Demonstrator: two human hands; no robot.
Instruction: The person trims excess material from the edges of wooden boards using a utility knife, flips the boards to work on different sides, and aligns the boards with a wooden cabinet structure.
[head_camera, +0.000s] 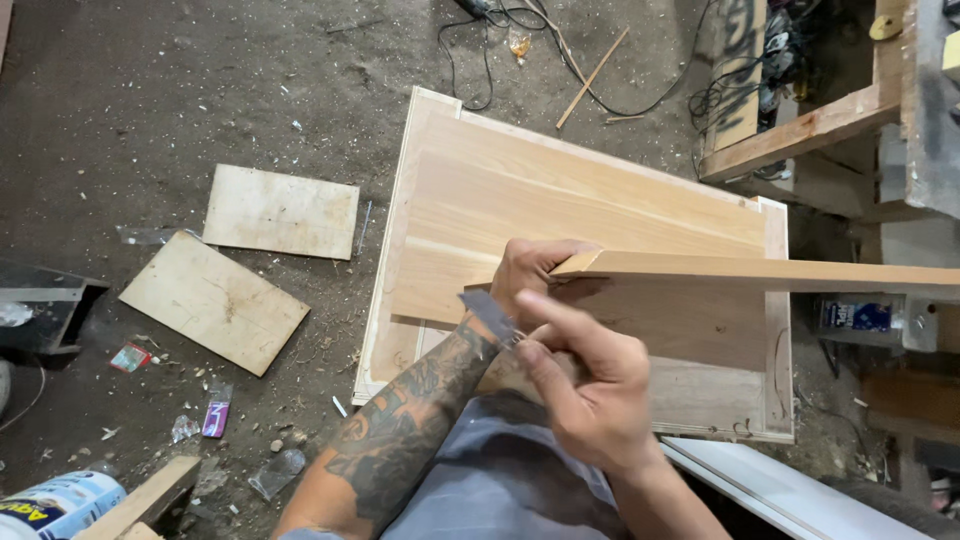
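Closest in, the right hand (585, 385) is closed around a small flat metal blade (487, 315), thumb stretched forward along it, the blade's tip pointing up and left just short of the end of a long wooden strip (760, 270). Just beyond, the tattooed left hand (530, 268) is wrapped around that near end of the strip, fingers curled over its top edge. The strip runs off to the right, out of the picture, held above a large pale wooden panel (560, 190) that lies flat on the dusty floor (150, 100). Left of the panel two plywood offcuts (280, 210) lie among shavings and scraps of wrapper, and a blue and white can (55, 505) shows at the lower left corner. Farther off, black cables (520, 30) trail across the floor at the top, beside a thin stick (592, 78) and a rough timber frame (800, 130).
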